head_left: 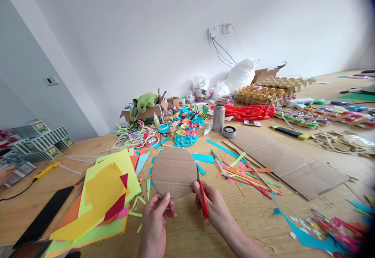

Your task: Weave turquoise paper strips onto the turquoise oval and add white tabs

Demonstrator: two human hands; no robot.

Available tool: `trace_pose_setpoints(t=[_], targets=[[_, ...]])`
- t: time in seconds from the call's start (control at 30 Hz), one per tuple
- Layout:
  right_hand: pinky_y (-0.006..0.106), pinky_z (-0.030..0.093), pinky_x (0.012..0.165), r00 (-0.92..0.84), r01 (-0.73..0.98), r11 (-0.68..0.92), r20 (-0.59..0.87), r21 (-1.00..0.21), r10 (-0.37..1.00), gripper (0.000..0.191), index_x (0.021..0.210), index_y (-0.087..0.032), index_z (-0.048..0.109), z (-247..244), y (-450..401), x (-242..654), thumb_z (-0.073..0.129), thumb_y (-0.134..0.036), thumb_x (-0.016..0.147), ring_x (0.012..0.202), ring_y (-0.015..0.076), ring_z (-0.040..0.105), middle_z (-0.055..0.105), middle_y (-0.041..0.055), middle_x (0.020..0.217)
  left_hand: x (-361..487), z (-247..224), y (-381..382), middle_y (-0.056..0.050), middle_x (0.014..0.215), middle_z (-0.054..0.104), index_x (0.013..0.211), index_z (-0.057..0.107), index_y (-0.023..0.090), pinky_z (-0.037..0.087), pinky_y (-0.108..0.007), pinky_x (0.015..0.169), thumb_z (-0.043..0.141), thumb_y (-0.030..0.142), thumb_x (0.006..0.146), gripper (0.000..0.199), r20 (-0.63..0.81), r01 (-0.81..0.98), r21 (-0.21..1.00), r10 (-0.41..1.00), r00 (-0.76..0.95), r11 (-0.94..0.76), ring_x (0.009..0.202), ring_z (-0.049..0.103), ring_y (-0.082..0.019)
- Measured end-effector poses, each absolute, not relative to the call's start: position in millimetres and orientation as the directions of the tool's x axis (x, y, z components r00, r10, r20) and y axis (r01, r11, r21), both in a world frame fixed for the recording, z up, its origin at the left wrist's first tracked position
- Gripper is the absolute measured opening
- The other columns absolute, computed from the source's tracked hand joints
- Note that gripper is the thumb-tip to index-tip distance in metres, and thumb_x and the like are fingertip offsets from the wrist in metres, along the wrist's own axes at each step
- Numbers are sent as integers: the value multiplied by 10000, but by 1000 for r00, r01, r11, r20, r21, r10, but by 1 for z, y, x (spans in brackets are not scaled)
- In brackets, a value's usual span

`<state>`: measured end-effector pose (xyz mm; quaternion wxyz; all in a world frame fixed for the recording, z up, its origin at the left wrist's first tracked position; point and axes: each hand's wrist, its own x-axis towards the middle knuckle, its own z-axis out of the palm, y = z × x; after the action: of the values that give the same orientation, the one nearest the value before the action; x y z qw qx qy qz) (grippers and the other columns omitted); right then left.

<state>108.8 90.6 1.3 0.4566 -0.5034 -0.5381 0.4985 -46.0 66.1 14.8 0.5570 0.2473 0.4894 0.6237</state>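
A round cardboard disc [175, 172] is held up over the wooden table, with blue paper tabs [150, 171] showing past its left edge. My left hand [158, 215] pinches the disc's lower left edge between thumb and fingers. At the disc's right edge, my right hand [209, 203] grips red-handled scissors [203, 199]. The blades point upward along the rim and are mostly hidden. Behind the disc stands a blue paper base with colourful paper figures [184, 135].
Yellow, orange and green paper sheets [102, 195] lie left. Paper strips [243, 172], a cardboard sheet [287, 164] and a utility knife [288, 133] are to the right. A metal bottle [218, 118] stands by a tape roll [229, 131]. Another person's hand [7, 175] shows far left.
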Motion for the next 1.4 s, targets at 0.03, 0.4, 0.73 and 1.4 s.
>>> trace_pose_setpoints(t=[0.03, 0.4, 0.73, 1.4], targets=[[239, 302, 455, -75, 92, -3, -10, -996, 997, 611, 690, -209, 442, 1, 91, 109, 366, -810, 771, 454, 99, 403, 436, -51, 497, -46, 15, 66, 15, 561, 597, 589, 595, 141, 472, -191, 435, 904, 355, 481, 391, -236, -452, 886, 938, -256, 100, 505, 537, -91], [248, 296, 449, -48, 134, 6, 0, -991, 999, 631, 673, -209, 464, -2, 94, 111, 365, -829, 742, 451, 110, 419, 430, -47, 489, -46, 16, 66, 16, 535, 585, 578, 589, 142, 460, -197, 423, 904, 387, 447, 420, -248, -435, 892, 935, -252, 120, 495, 517, -93], [235, 300, 424, -21, 99, -51, -54, -994, 998, 605, 655, -210, 452, 0, 94, 112, 438, -813, 707, 431, 95, 410, 383, -63, 512, -48, 15, 68, 17, 543, 575, 604, 603, 140, 462, -202, 426, 905, 390, 451, 421, -240, -431, 895, 942, -236, 120, 513, 506, -97], [215, 316, 363, -25, 50, -116, -117, -992, 993, 532, 615, -227, 417, 15, 92, 114, 542, -742, 667, 361, 91, 425, 374, -83, 440, -51, 18, 70, 27, 533, 554, 582, 580, 149, 458, -202, 427, 902, 389, 449, 423, -237, -425, 897, 942, -236, 119, 514, 501, -96]])
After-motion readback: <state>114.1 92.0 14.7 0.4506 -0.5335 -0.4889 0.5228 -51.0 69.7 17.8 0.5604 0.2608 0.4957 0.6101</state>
